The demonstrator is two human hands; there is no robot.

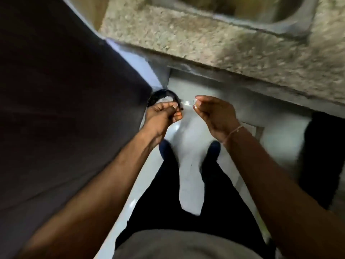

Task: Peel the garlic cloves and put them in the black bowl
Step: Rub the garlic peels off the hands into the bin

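At the far left, a broad dark surface (61,94) fills the frame, its pale edge slanting down toward the floor. Just beside its right edge a black round rim (164,94), possibly a bin or the black bowl, too blurred to tell, shows on the pale floor (188,131), with something whitish inside. The left hand (160,116) hovers over the rim's near side, its fingers curled inward and fingertips pressed together; whether they pinch anything cannot be told through the blur. To the right, apart from it, the right hand (214,113) is raised with fingers curled, thumb and forefinger pinching a small pale, translucent scrap (195,104) that looks like garlic skin; a thin bracelet (234,131) circles that wrist. Below the hands stand the person's dark shoes (213,148) and black trousers on the floor. Beyond, a speckled stone counter (205,40) runs across the far side, with a metal sink (280,14) set into it at far right. No garlic clove is clearly visible.
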